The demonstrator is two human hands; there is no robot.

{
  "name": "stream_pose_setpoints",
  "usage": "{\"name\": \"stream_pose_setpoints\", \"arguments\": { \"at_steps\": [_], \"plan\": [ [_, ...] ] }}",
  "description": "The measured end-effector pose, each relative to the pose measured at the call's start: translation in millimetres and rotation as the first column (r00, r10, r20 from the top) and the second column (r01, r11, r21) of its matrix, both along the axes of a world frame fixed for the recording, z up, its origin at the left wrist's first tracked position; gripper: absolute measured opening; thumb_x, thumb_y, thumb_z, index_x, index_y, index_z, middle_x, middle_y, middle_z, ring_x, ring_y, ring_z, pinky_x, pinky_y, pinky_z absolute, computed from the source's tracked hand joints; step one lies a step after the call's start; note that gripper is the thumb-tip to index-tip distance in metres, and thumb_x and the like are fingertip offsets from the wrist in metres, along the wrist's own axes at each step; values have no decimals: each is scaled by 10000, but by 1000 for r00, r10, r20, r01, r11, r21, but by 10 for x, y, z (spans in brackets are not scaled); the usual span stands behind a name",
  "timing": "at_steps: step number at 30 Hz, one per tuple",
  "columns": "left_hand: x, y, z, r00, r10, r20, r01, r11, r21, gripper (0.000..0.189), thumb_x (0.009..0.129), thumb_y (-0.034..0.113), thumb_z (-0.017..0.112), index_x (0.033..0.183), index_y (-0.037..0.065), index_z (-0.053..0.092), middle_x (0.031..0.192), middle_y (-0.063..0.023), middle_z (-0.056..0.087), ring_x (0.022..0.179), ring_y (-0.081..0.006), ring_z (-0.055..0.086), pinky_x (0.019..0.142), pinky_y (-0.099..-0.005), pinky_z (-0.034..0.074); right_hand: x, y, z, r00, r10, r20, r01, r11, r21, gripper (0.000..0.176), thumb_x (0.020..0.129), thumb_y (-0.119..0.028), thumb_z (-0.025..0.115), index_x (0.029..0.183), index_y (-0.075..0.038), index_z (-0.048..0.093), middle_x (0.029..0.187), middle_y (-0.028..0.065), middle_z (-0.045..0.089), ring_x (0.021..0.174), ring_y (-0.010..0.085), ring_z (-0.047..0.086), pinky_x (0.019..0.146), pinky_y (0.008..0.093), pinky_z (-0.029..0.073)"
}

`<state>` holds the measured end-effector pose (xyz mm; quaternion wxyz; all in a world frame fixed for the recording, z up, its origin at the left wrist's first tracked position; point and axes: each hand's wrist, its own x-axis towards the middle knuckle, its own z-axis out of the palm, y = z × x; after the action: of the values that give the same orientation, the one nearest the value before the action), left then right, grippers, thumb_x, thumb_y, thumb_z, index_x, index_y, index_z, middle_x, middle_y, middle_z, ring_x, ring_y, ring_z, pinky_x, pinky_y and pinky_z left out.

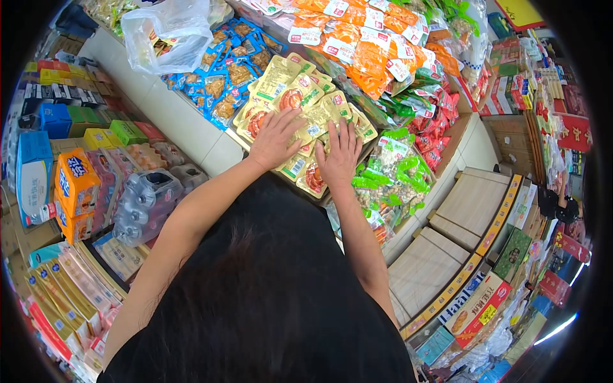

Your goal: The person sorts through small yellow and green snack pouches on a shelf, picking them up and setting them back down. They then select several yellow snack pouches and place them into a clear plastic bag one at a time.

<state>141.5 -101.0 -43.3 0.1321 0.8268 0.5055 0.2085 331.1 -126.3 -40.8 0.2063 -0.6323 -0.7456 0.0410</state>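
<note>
Two palms lie flat: left hand (274, 139) and right hand (338, 154) rest on glossy, flat yellow packets (300, 96) at twelve o'clock, fingers (350, 133) spread, gripping nothing; crinkly blue packets (223, 80) at eleven.

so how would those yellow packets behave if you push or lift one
The yellow packets look thin and flat, so probably light and a bit floppy when lifted. Their glossy film and overlapping pile suggest they would slide over each other under the left hand and right hand. Flat, so unlikely to roll.
</note>
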Motion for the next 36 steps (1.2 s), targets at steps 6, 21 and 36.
{"name": "stream_pose_setpoints", "arguments": {
  "at_steps": [6,21,36],
  "plan": [
    [0,-1,5,1000,-3,-3,3,1000,2,512,810,281,603,1285,137,479,1418,-61,373,1337,-236,305,1078,-467,233,0,3,-4,1000,0,3,0,1000,3,567,848,-331,571,1354,-124,422,1429,121,358,1327,332,307,1065,539,216],
    [-1,9,3,1000,-9,7,9,1000,1,513,798,264,615,1277,136,484,1415,-55,379,1330,-243,316,1074,-463,237,-2,9,8,1000,1,-20,-1,999,33,567,828,-325,594,1340,-132,443,1402,134,386,1304,339,337,1053,544,241],
    [9,8,21,1000,-6,-9,6,1000,-12,513,811,283,614,1282,133,478,1413,-54,381,1333,-234,311,1077,-466,235,11,8,-1,1000,-1,-16,1,1000,23,575,821,-325,599,1340,-136,438,1406,128,379,1306,332,332,1050,545,243]
  ]
}}
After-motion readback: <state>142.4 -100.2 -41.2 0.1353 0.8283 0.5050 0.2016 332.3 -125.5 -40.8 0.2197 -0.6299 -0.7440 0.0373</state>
